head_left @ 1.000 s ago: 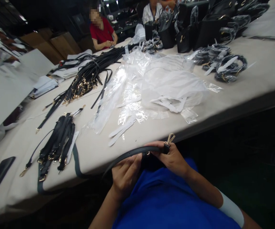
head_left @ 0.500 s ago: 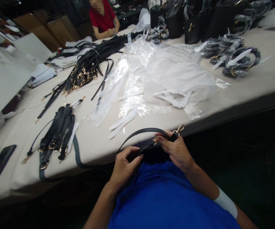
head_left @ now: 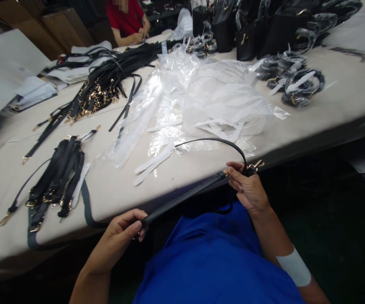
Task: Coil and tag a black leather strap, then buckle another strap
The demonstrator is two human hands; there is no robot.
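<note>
The left hand (head_left: 119, 236) is grasping one end of a black leather bag strap (head_left: 185, 196), while the right hand (head_left: 247, 185) is pinching it beside a gold swivel clasp (head_left: 257, 165); the strap is stretching along the edge of a white worktable (head_left: 353, 84), well apart from a bundle of black straps (head_left: 55, 181)

We've got a black leather bag strap (head_left: 182, 198) held across our body: left hand (head_left: 117, 240) gripping one end, right hand (head_left: 247, 185) pinching beside the gold swivel clasp (head_left: 257, 164). Bundled black straps (head_left: 55, 181) and crumpled clear plastic sheeting (head_left: 138, 114) lie on the cream-covered work table (head_left: 113, 198).
</note>
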